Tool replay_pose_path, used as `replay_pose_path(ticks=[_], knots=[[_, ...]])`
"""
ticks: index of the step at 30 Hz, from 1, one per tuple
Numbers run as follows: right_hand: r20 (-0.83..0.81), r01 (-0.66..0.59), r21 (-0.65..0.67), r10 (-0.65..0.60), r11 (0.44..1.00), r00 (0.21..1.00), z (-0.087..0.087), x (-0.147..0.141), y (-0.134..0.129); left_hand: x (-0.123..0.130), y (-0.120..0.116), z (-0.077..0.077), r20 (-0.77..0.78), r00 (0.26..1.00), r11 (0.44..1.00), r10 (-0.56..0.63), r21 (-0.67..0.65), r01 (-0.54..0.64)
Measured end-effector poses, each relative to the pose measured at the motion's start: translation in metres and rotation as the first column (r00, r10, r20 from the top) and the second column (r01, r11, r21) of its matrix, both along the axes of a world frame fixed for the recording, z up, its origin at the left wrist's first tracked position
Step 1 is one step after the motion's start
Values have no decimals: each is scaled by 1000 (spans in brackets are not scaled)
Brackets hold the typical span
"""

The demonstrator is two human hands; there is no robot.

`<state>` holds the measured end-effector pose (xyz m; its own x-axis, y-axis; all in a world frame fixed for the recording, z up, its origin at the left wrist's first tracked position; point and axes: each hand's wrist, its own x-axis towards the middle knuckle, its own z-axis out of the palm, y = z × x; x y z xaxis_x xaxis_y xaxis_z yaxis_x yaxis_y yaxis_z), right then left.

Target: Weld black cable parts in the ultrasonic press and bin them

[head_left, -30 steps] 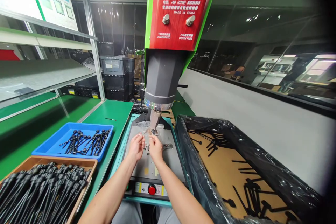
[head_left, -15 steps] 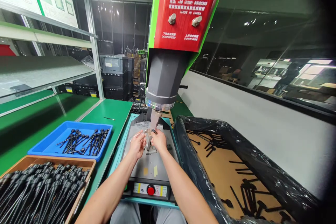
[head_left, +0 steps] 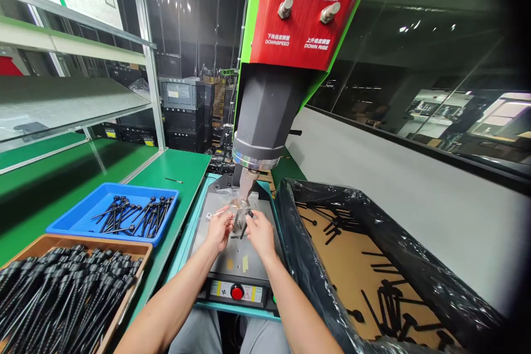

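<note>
The right hand point(head_left: 261, 231) pinches a black stick point(head_left: 244, 229). The left hand point(head_left: 219, 229) curls nearby; I can't tell if it's gripping anything.

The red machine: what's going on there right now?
Under the red machine, a person holds a black part in the right hand. The left hand is near the metal tip; its grip is unclear. Beside it, a blue tray and brown tray hold black sticks; opposite, a black-lined box holds more.
</note>
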<state>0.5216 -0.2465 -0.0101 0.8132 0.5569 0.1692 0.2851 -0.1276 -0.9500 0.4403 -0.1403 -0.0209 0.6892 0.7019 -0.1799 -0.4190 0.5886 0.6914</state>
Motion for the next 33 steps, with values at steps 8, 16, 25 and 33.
replay_pose_path(ticks=[8, 16, 25, 33], knots=[[-156, -83, 109, 100, 991, 983, -20, -28, -49, -15, -15, -17, -85, 995, 998, -59, -41, 56], [-21, -226, 171, 233, 959, 972, -15, -43, -74, -67, -65, -15, -243, 961, 781, -130, 573, 250], [231, -221, 104, 193, 970, 954, -14, -63, -81, -79, -72, -7, -277, 960, 587, -34, 772, 244], [137, -291, 45, 283, 956, 949, -18, -66, -77, -94, -75, -1, -342, 937, 625, -74, 716, 311]])
